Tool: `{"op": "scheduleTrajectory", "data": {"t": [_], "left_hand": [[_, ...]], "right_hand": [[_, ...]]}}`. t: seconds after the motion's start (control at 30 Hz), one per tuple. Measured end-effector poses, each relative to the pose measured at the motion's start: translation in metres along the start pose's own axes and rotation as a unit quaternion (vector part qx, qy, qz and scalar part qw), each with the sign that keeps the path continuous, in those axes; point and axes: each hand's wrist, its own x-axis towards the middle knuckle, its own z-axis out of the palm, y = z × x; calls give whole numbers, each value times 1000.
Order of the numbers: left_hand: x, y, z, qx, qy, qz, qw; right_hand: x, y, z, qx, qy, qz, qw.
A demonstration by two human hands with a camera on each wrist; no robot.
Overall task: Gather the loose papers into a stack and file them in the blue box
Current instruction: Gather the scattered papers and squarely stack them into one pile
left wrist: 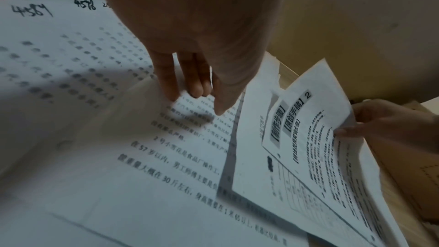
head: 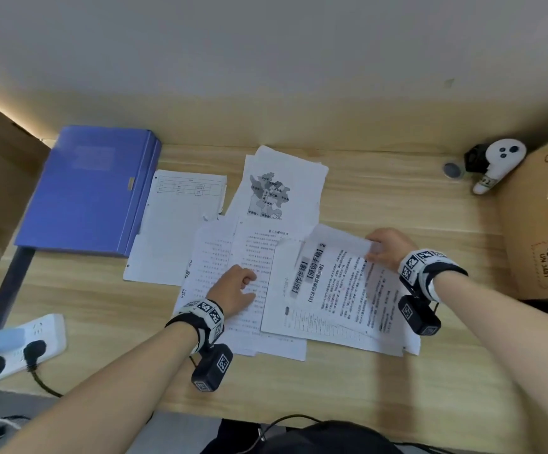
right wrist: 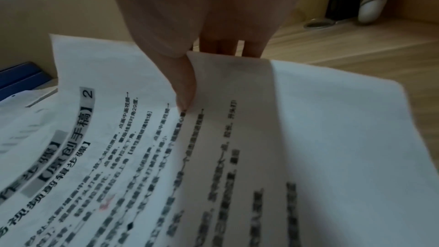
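Your right hand (head: pixel 385 249) pinches the far edge of the headed sheet (head: pixel 331 290) — thumb on top, fingers (right wrist: pixel 228 46) under it. Your left hand (head: pixel 233 290) rests on the text pages (head: pixel 249 257), fingers (left wrist: pixel 166 82) loosely bent. More papers lie spread on the table (head: pixel 397 381) — the blue box (head: pixel 89 188) lies closed at far left.

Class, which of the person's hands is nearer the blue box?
Left. The left hand rests on the papers just right of the blue box; the right hand pinches a sheet farther right.
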Motion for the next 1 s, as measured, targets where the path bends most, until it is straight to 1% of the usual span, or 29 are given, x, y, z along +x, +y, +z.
{"op": "scheduleTrajectory", "data": {"t": [0.1,0.27,0.37,0.47,0.5,0.6,0.7,0.73,0.8,0.9,0.93,0.97,1.0], "left_hand": [[2,0,1,6,3,-9,1000],[5,4,5,33,2,-10,999],[6,5,8,54,10,-11,998],[7,8,8,61,14,-10,998],[8,8,8,68,12,-11,998],[8,10,8,84,8,-11,996],[10,9,5,69,-7,-10,998],[10,11,1,56,-13,-7,998],[13,12,-8,16,-31,-17,999],[17,7,-31,-102,-55,-50,992],[19,3,-39,-147,-44,-61,986],[19,-2,-48,-166,-16,-73,983],[19,-8,-57,-159,33,-80,984]], "right_hand": [[4,-8,11,-27,12,-20,999],[4,-21,28,-63,-1,-62,996],[4,-28,34,-77,-13,-24,997],[1,-32,37,-159,-35,-25,986],[-1,-32,38,-153,-36,-22,987],[-9,-29,39,-43,-23,-4,999],[-19,-24,36,42,-3,-7,999],[-22,-22,36,65,14,-3,998],[-29,-21,34,117,62,17,991],[-42,-33,27,226,103,58,967],[-45,-40,28,260,109,76,956],[-49,-48,30,286,110,91,948],[-51,-57,35,305,108,103,941]]}}
